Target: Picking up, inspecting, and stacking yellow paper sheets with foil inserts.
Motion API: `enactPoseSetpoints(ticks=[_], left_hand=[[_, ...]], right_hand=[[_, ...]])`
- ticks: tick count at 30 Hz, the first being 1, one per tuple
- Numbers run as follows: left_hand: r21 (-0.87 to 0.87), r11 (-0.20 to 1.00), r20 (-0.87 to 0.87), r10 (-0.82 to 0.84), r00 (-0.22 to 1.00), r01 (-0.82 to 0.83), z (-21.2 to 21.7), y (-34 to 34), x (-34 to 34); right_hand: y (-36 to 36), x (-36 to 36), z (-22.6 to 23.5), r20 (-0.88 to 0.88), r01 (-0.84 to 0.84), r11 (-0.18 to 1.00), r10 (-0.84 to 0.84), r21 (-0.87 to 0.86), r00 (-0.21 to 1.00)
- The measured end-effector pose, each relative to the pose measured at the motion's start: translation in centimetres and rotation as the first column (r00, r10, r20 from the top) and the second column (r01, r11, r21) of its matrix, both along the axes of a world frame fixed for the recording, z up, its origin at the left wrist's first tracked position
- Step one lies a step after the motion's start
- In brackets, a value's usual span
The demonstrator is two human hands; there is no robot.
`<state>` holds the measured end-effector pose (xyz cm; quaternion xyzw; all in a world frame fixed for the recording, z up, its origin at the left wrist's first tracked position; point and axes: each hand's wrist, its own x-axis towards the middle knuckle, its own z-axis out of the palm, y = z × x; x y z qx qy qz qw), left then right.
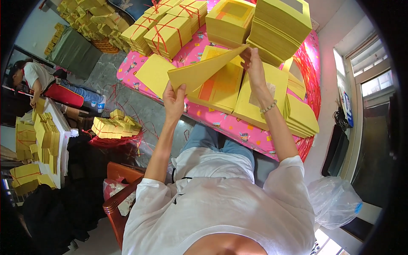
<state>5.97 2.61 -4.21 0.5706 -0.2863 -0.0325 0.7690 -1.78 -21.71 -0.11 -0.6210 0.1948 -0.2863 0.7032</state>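
Observation:
A thin sheaf of yellow paper (204, 70) is held slantwise above the table, its far right end higher than its near left end. My left hand (174, 97) pinches its near left corner with the thumb on top. At the other end my right hand (254, 68), a beaded bracelet on its wrist, is closed on the upper tip; its fingers are partly hidden. Below the sheaf lies a yellow paper stack (219, 87) with an orange band. Another yellow stack (250, 108) with a printed patch sits under my right forearm. A flat yellow sheet pile (154, 74) rests to the left.
Red-tied yellow bundles (170, 34) and tall yellow stacks (280, 25) fill the back of the pink table (197, 112). Red strings (310, 85) hang along its right edge. A wooden chair (123, 199) stands at my left. Another person (42, 80) works at a white table (59, 140) farther left.

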Motion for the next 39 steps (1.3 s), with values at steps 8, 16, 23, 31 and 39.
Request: enactPoseSetpoints(ticks=[8, 16, 23, 31, 39], left_hand=[[-0.014, 1.0, -0.021, 0.018, 1.0, -0.018, -0.9, 0.6, 0.3], [-0.017, 0.999, 0.019, 0.033, 0.999, -0.032, -1.4, 0.6, -0.1], [-0.012, 0.999, 0.03, 0.054, 0.998, -0.053, -1.1, 0.2, -0.2], [0.003, 1.0, 0.031, 0.006, 1.0, -0.006, -1.1, 0.3, 0.5], [0.102, 0.951, -0.017, -0.29, 0.957, 0.291, 2.4, -2.1, -1.0]], right_hand=[[0.4, 1.2, -0.4, 0.035, 0.001, 0.984, 0.005, -0.177, 0.999], [0.8, 1.4, -1.7, 0.133, -0.082, 0.994, 0.09, -0.067, 0.987], [0.6, 1.6, -2.1, 0.048, -0.082, 0.997, 0.081, 0.013, 0.996], [0.6, 2.2, -2.6, 0.145, -0.071, 0.997, 0.066, 0.028, 0.987], [2.7, 2.1, -0.9, 0.214, -0.368, 0.909, 0.327, 0.196, 0.92]])
